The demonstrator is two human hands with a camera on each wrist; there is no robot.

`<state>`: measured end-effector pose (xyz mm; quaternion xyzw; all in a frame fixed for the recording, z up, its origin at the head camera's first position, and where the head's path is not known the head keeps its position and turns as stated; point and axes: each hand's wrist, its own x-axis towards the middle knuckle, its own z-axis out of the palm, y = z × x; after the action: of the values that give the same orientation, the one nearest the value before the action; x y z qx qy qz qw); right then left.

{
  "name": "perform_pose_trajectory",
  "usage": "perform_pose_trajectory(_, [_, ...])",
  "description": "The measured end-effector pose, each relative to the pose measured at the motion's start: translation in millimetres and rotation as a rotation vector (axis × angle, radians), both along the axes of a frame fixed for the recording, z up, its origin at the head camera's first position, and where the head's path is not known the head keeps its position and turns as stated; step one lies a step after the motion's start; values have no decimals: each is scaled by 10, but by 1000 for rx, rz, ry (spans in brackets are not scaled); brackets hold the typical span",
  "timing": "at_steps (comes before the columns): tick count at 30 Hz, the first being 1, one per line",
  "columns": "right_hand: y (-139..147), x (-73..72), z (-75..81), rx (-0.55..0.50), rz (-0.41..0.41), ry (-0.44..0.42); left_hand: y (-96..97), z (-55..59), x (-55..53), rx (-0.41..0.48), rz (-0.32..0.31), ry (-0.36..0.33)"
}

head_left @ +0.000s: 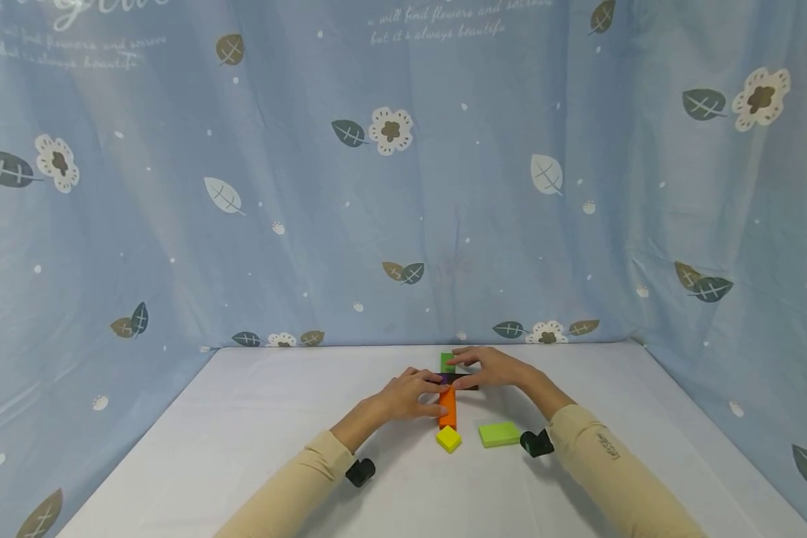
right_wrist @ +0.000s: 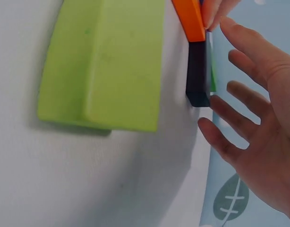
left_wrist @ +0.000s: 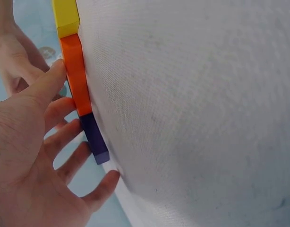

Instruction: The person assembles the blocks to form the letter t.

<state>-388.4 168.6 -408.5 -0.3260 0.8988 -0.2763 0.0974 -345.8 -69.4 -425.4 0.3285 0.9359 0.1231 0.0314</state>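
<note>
Flat on the table, an orange block (head_left: pixel 447 409) runs toward a crosswise dark bar, its purple left part (left_wrist: pixel 94 137) and black right part (right_wrist: pixel 198 71) on either side. Beyond the bar lies a green block (head_left: pixel 447 361); at the orange block's near end sits a small yellow block (head_left: pixel 448 439). My left hand (head_left: pixel 402 396) has its thumb at the orange block's side, with loosely spread fingers along the purple part. Reaching over from the right, my right hand (head_left: pixel 489 368) keeps its fingers spread around the black part and close to the green block.
A thick lime-green block (head_left: pixel 500 434) lies right of the yellow one, near the right wrist's black camera (head_left: pixel 536 443). Another camera (head_left: pixel 361 472) hangs under the left wrist. Behind the white table (head_left: pixel 242 433) hangs a blue patterned curtain (head_left: pixel 309 224).
</note>
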Motion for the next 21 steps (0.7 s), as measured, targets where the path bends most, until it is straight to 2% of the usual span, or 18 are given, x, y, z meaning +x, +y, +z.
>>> perform_pose_trajectory(8, [113,69,46,-42,23,5,4,1,8,3,20,-15])
perform_pose_trajectory(21, [356,298,132,-53,21,54,11,-31,4,-3,32,-7])
